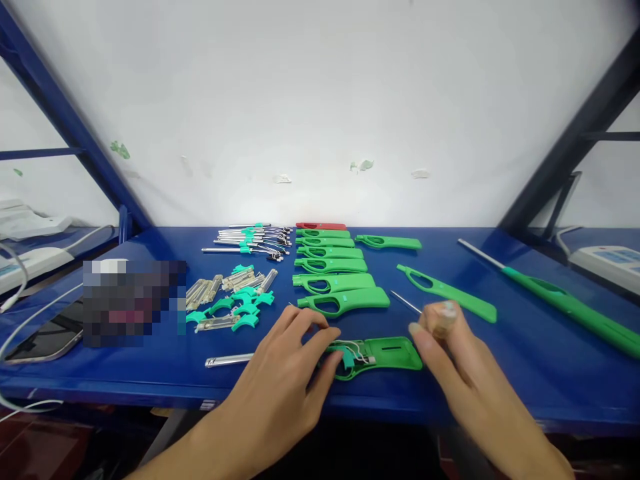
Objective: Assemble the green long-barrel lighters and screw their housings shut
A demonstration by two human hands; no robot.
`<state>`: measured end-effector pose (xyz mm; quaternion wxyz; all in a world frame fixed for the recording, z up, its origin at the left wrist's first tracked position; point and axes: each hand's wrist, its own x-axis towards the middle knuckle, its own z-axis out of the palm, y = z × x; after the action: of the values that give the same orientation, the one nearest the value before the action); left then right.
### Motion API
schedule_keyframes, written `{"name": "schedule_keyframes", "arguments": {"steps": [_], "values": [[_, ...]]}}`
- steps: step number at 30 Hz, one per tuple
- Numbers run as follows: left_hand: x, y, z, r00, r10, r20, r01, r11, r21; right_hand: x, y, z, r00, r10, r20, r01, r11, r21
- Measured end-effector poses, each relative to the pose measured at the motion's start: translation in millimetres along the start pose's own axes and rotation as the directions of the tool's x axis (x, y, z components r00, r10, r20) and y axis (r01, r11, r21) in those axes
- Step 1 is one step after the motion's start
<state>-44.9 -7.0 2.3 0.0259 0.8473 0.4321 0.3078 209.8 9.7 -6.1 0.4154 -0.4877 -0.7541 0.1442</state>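
My left hand (285,377) presses its thumb and fingers on an open green lighter shell half (397,353) near the table's front edge. Inside the shell lie a teal trigger (347,359) and thin white wires. A metal tube (229,360) sticks out to the left from under that hand. Closed around a screwdriver (409,304) is my right hand (465,367), just right of the shell. The screwdriver's thin shaft points up and left, clear of the shell; its amber handle is partly hidden by the fingers.
Beyond the hands lie several green shell halves (345,303) and a red one (320,226). At left are metal tubes with wires (245,241), clear fuel tanks (205,292) and teal triggers (245,309). A phone (47,333) lies far left; an assembled green lighter (565,297) lies right.
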Motion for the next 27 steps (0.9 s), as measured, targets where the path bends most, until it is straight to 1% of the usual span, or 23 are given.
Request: {"name": "schedule_keyframes", "arguments": {"steps": [2,5,6,8,11,12,14,18,20,22,27], "values": [[-7,-1,1.2,1.0,0.009,-0.002,-0.009,1.0,-0.016,1,1,3,1.0,-0.021,0.004,0.021,0.997,-0.072],[-13,-2,5.3,1.0,0.021,-0.013,-0.021,1.0,-0.022,6,5,6,0.991,-0.124,0.055,0.13,0.985,-0.117],[-13,-2,7.0,0.999,0.029,-0.023,-0.03,0.999,-0.016,9,6,6,0.983,-0.157,0.094,0.167,0.979,-0.112],[-12,-2,10.0,0.998,0.049,-0.045,-0.05,0.999,-0.001,14,7,5,0.963,-0.178,0.202,0.199,0.976,-0.091],[-10,-2,12.0,0.996,0.065,-0.056,-0.065,0.998,0.006,21,6,5,0.915,-0.147,0.376,0.181,0.982,-0.057],[-9,-2,12.1,0.996,0.066,-0.052,-0.066,0.998,0.004,22,6,5,0.9,-0.145,0.411,0.18,0.983,-0.047],[-9,-2,11.7,0.996,0.078,-0.044,-0.079,0.997,-0.009,25,5,7,0.878,-0.176,0.444,0.217,0.975,-0.043],[-9,-3,10.7,0.991,0.124,-0.047,-0.125,0.992,-0.021,27,10,9,0.851,-0.283,0.443,0.346,0.936,-0.066],[-9,-3,10.4,0.989,0.14,-0.045,-0.14,0.99,-0.008,25,12,11,0.844,-0.317,0.432,0.382,0.922,-0.069],[-9,-2,10.1,0.989,0.144,-0.041,-0.145,0.989,-0.003,23,13,12,0.846,-0.349,0.403,0.41,0.909,-0.073],[-6,0,10.7,0.993,0.112,-0.031,-0.112,0.993,0.025,19,10,17,0.855,-0.425,0.296,0.464,0.882,-0.076]]}}
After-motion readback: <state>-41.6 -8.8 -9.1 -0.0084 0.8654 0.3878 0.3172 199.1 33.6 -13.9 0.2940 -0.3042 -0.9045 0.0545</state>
